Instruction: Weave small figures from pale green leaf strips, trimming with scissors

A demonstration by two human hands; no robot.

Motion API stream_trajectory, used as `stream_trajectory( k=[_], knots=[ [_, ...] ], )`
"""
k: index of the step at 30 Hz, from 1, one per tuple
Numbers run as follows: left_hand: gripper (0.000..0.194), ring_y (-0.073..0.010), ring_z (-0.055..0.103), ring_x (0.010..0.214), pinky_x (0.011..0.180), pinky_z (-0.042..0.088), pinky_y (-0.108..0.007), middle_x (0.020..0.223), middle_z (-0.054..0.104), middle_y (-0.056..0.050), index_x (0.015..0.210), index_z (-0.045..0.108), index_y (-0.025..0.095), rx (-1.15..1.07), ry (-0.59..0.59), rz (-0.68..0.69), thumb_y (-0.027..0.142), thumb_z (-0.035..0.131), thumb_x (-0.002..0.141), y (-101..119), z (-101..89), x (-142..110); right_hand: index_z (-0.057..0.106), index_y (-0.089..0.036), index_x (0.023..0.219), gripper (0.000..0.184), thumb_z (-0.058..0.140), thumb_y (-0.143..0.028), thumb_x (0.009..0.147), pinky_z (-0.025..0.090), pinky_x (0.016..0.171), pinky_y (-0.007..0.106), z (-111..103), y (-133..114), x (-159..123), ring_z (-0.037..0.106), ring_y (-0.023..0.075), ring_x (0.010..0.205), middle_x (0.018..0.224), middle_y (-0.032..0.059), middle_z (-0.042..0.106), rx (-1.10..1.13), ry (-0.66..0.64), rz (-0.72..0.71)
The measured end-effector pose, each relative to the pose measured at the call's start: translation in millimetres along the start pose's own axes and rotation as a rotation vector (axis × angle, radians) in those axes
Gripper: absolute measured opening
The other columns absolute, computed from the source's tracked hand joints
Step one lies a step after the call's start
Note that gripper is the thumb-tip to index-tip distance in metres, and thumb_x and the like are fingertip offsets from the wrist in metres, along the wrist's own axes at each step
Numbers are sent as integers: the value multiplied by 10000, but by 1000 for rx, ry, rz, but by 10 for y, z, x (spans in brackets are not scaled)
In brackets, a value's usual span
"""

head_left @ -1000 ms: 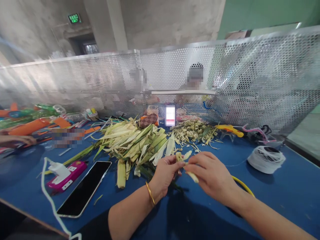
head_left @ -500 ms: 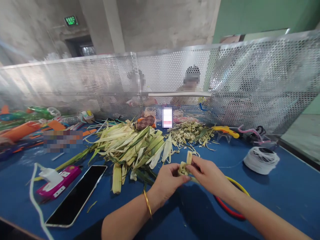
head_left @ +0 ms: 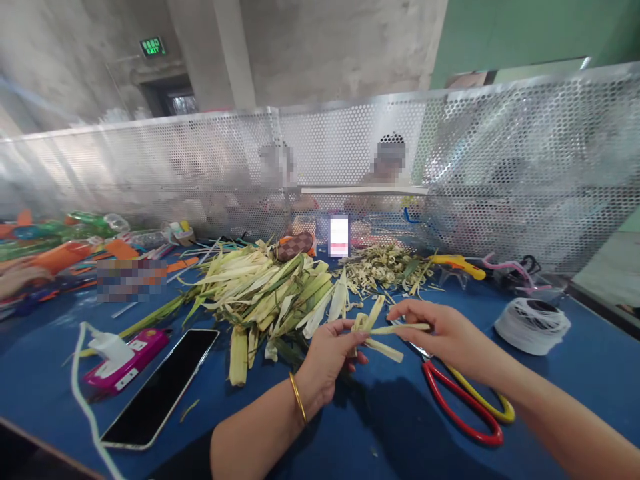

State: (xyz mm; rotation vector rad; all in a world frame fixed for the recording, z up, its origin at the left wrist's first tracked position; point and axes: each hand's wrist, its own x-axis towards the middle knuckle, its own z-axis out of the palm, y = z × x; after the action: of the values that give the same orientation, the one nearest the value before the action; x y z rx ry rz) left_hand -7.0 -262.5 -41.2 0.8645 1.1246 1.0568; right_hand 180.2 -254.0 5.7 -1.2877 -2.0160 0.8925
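Between the fingers of my left hand [head_left: 334, 357] is a small folded piece of corn husk [head_left: 361, 324], with loose strips sticking out upward and to the right. My right hand [head_left: 431, 328] pinches the far end of one pale husk strip [head_left: 395, 329], which stretches straight across from the left hand. Under and just beyond my right hand lie scissors [head_left: 463, 407] with one red and one yellow handle, their blades partly covered by the hand. A heap of corn husks [head_left: 260, 283] spreads on the blue table ahead of my left hand.
A pile of husk scraps [head_left: 387, 267] lies at the back. To the right are a spool of white string [head_left: 533, 325] and a yellow-handled tool [head_left: 457, 265]. On the left are a phone [head_left: 163, 390] and a purple power strip [head_left: 127, 363]. A perforated screen [head_left: 345, 147] stands behind.
My right hand has moved right, away from the left, drawing a husk strip out. More of the scissors shows. The view has shifted slightly.
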Motion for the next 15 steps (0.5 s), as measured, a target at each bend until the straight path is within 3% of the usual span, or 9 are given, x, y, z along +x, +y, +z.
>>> stream_trajectory(
  k=[3, 8, 15],
  knots=[
    [324, -58, 530, 424, 367, 299, -162, 639, 617, 10, 825, 624, 126, 20, -27, 18, 309, 749, 587, -7, -4, 1, 651, -209, 794, 247, 630, -443, 717, 420, 560, 262, 10, -60, -9, 532, 134, 567, 614, -13, 573, 211, 22, 4],
    [319, -57, 526, 440, 376, 299, -160, 649, 629, 1, 826, 652, 124, 40, -46, 62, 332, 746, 602, -7, 3, -25, 662, -203, 746, 256, 656, -456, 709, 457, 629, 285, 255, -49, 6, 548, 134, 605, 677, 3, 611, 456, 244, -41],
    [236, -61, 512, 422, 374, 310, -162, 584, 613, 9, 802, 657, 121, 56, -30, 87, 279, 713, 636, 2, 27, -34, 608, -188, 815, 327, 637, -502, 730, 433, 549, 264, 378, -97, -15, 498, 108, 508, 632, -20, 578, 568, 236, 36]
  ],
)
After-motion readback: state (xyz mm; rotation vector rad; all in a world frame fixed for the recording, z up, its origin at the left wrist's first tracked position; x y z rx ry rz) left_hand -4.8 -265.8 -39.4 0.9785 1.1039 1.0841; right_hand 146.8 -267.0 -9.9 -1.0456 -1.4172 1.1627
